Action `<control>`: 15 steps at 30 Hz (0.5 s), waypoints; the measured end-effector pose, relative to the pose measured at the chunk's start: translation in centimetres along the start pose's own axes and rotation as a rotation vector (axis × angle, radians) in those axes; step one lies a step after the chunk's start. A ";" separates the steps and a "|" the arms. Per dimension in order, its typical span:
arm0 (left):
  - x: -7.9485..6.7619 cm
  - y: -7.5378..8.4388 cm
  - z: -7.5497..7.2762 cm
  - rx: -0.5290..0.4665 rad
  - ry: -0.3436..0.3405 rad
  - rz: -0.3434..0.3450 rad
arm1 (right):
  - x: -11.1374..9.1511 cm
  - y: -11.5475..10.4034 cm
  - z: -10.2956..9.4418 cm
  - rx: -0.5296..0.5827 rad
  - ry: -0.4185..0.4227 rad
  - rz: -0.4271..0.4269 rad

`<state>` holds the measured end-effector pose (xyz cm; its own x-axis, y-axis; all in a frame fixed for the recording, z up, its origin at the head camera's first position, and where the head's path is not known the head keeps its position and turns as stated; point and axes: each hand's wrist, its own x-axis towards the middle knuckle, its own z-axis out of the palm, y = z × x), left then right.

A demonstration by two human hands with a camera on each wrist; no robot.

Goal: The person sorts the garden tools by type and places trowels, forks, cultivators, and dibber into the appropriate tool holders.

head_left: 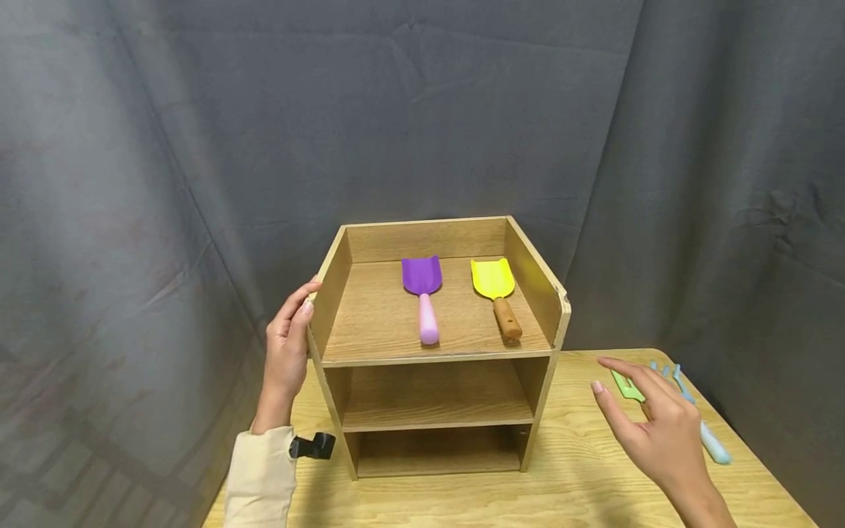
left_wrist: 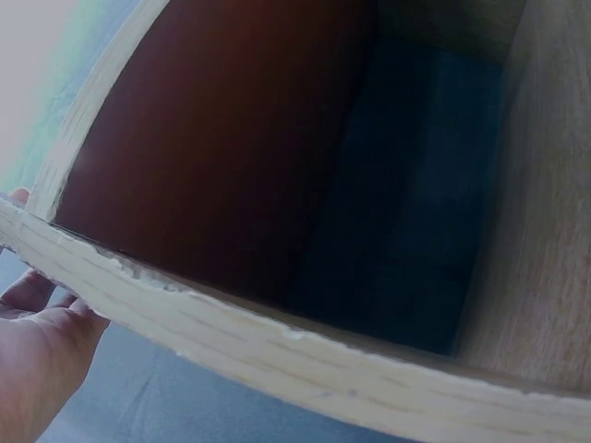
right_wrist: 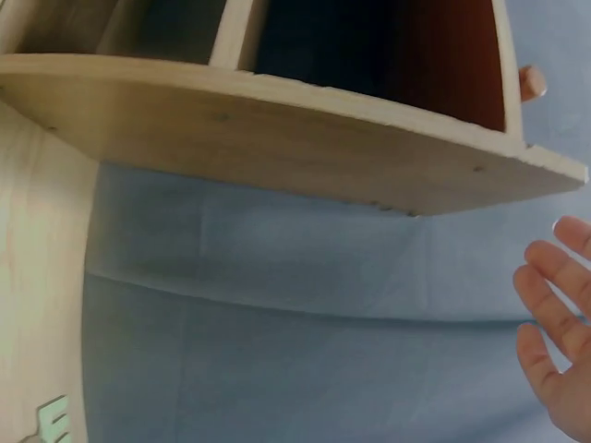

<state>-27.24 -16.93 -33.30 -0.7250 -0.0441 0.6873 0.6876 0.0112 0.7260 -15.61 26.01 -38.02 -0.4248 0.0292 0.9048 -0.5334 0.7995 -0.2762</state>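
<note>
A three-level wooden shelf [head_left: 439, 359] stands on the table. My left hand [head_left: 288, 352] grips the upper edge of its left side panel, thumb at the front; the left wrist view has that hand [left_wrist: 46, 360] at the panel's rim. On the top level lie a purple toy shovel [head_left: 422, 277] with a pink handle and a yellow toy shovel [head_left: 493, 279] with a brown handle. My right hand [head_left: 660, 433] is held to the right of the shelf, holding nothing, fingers and thumb spread apart. Behind it, partly hidden, are a green fork-like tool [head_left: 627, 387] and a light blue tool [head_left: 715, 444].
The two lower levels show bare boards. Grey cloth [head_left: 409, 132] hangs behind the shelf and along both sides. The wooden table [head_left: 581, 469] ends at the right by the light blue tool. A black wrist strap [head_left: 313, 446] sits on the left sleeve.
</note>
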 end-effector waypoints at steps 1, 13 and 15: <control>0.0 0.0 0.0 0.002 0.001 -0.003 | -0.1 0.1 -0.1 -0.002 -0.009 0.019; -0.1 0.0 0.0 -0.006 0.001 -0.007 | -1.4 1.8 0.2 -0.046 -0.011 0.078; -0.1 0.0 0.0 0.001 0.003 -0.008 | -1.6 2.0 0.2 -0.053 -0.011 0.081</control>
<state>-27.18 -16.93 -33.35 -0.7301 -0.0470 0.6817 0.6820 0.0117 0.7312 -16.14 27.39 -40.13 -0.4727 0.0885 0.8768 -0.4576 0.8256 -0.3300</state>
